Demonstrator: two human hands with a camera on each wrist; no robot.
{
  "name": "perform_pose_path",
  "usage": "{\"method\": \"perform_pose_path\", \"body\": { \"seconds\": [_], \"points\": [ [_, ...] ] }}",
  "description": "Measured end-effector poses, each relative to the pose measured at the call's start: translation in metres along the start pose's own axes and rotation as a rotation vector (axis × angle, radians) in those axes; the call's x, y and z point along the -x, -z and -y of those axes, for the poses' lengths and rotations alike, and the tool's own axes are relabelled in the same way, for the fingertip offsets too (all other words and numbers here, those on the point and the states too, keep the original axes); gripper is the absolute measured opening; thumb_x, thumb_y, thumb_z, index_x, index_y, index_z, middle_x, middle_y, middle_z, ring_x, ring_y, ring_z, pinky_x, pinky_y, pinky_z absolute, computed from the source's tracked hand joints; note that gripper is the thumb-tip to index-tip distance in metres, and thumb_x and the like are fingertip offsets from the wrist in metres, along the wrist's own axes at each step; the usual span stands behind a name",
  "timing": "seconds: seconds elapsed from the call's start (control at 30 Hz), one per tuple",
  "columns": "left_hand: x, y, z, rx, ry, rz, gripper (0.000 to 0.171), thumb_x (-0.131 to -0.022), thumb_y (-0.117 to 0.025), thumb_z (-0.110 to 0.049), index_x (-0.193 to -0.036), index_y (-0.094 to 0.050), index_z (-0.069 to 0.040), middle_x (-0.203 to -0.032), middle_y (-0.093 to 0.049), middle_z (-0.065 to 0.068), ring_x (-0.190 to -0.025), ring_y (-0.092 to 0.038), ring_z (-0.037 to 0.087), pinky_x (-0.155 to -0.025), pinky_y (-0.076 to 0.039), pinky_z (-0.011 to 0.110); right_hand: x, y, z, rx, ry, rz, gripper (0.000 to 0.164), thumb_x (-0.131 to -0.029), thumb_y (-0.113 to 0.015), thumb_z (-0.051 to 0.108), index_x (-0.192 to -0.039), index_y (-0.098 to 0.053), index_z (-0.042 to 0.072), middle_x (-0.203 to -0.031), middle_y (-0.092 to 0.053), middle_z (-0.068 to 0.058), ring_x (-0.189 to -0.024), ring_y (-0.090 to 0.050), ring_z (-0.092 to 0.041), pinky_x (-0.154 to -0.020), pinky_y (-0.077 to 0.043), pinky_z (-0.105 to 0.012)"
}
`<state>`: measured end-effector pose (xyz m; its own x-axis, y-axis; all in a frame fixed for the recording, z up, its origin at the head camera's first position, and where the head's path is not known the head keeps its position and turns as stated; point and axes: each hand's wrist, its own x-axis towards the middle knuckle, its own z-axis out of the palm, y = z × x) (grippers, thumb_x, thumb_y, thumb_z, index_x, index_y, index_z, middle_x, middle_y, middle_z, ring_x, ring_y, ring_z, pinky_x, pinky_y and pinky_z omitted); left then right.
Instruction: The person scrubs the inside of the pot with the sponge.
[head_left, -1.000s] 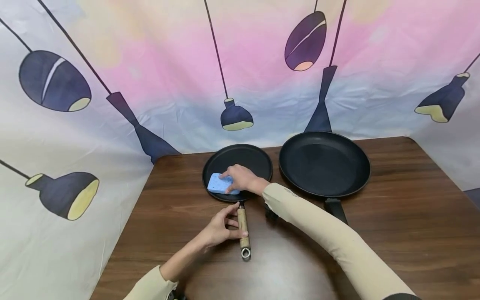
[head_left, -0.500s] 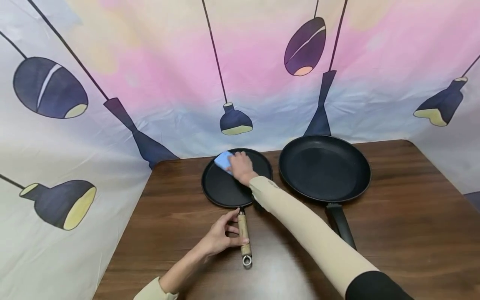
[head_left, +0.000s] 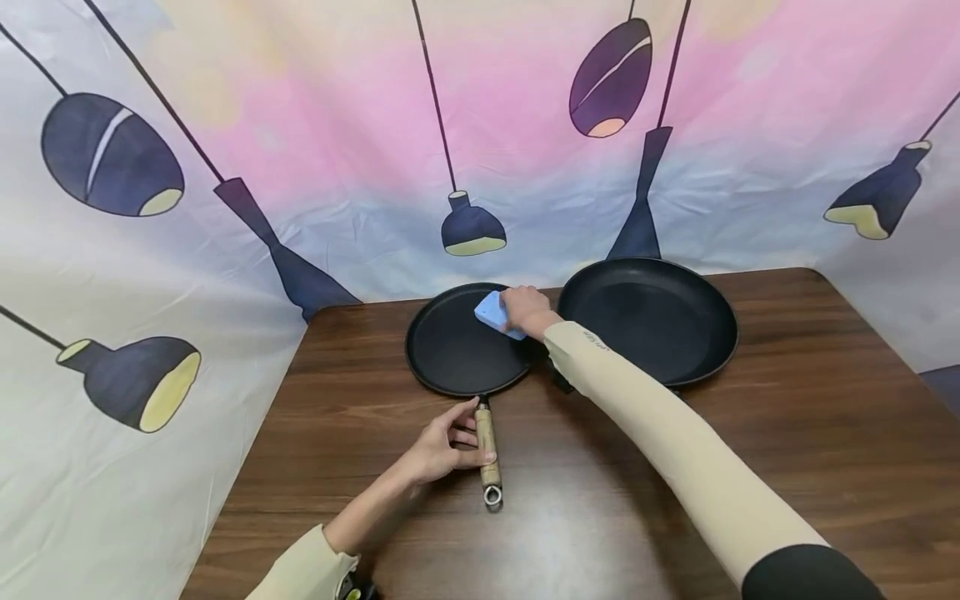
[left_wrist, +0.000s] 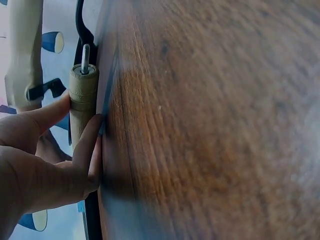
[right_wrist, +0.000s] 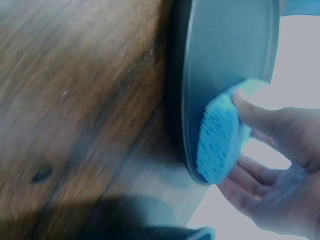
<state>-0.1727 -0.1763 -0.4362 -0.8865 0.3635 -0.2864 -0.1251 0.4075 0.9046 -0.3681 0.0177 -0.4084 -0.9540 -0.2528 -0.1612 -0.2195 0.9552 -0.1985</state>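
Note:
A flat black pan (head_left: 457,350) with a low rim lies on the wooden table. Its light wooden handle (head_left: 487,433), tipped with a metal ring, points toward me. My left hand (head_left: 441,446) pinches that handle between thumb and fingers; the left wrist view shows the handle (left_wrist: 83,95) from its end. On the right part of the pan, my right hand (head_left: 527,308) grips a light blue sponge (head_left: 495,313). In the right wrist view the porous sponge (right_wrist: 218,140) lies against the pan's surface at the rim, thumb on one side and fingers on the other.
A larger, deeper black frying pan (head_left: 645,321) stands close on the right, its handle mostly hidden under my right sleeve (head_left: 660,442). A cloth backdrop (head_left: 360,150) printed with lamps hangs just behind the table's (head_left: 840,400) back edge.
The sponge in my right hand has travelled from the pan's front left, up to its back left, then across to its right side. My left hand keeps its grip on the handle.

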Motion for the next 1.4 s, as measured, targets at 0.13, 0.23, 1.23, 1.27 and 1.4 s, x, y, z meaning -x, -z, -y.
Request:
{"method": "perform_pose_path", "body": {
  "seconds": [0.13,0.23,1.23,1.27,1.4],
  "points": [
    [-0.002,0.0,0.002,0.021,0.012,-0.002,0.093,-0.081,-0.087,-0.008,-0.158,-0.034,-0.004,-0.133,-0.051,0.022,-0.107,-0.063,0.021,-0.08,-0.058,0.025,0.016,0.001,-0.007,-0.006,0.099,0.055,0.052,-0.091,-0.08,0.03,-0.137,-0.062,0.013,-0.136,-0.064,-0.013,-0.117,-0.063,-0.027,-0.098,-0.057,-0.042],
    [-0.002,0.001,0.001,0.034,0.022,0.006,0.093,-0.081,-0.087,-0.007,-0.158,-0.035,-0.005,-0.132,-0.051,0.021,-0.107,-0.063,0.021,-0.08,-0.058,0.026,0.029,-0.002,-0.011,-0.01,0.19,0.067,0.05,-0.089,-0.082,0.03,-0.134,-0.065,0.013,-0.138,-0.064,-0.012,-0.122,-0.063,-0.028,-0.102,-0.055,-0.042],
    [0.003,0.006,-0.001,-0.03,-0.023,0.103,0.07,-0.084,-0.084,-0.007,-0.145,-0.05,-0.006,-0.126,-0.051,0.02,-0.103,-0.061,0.021,-0.082,-0.056,0.028,-0.01,-0.043,0.074,-0.045,0.349,-0.151,0.05,-0.098,-0.068,0.038,-0.144,-0.06,0.021,-0.135,-0.065,-0.008,-0.121,-0.058,-0.027,-0.101,-0.053,-0.039],
    [0.003,0.006,-0.002,-0.035,-0.026,0.101,0.07,-0.084,-0.085,-0.008,-0.145,-0.05,-0.006,-0.126,-0.051,0.019,-0.102,-0.061,0.021,-0.081,-0.056,0.028,-0.013,-0.043,0.071,-0.024,0.316,-0.172,0.049,-0.099,-0.067,0.038,-0.145,-0.059,0.021,-0.135,-0.064,-0.008,-0.121,-0.058,-0.028,-0.102,-0.054,-0.04],
    [-0.002,0.005,-0.005,-0.031,-0.024,0.098,0.071,-0.084,-0.085,-0.009,-0.146,-0.05,-0.007,-0.128,-0.05,0.019,-0.104,-0.06,0.021,-0.081,-0.056,0.027,-0.024,-0.04,0.051,0.037,0.152,-0.234,0.042,-0.103,-0.06,0.038,-0.141,-0.061,0.02,-0.13,-0.064,-0.012,-0.12,-0.057,-0.031,-0.101,-0.053,-0.043]
  ]
}}
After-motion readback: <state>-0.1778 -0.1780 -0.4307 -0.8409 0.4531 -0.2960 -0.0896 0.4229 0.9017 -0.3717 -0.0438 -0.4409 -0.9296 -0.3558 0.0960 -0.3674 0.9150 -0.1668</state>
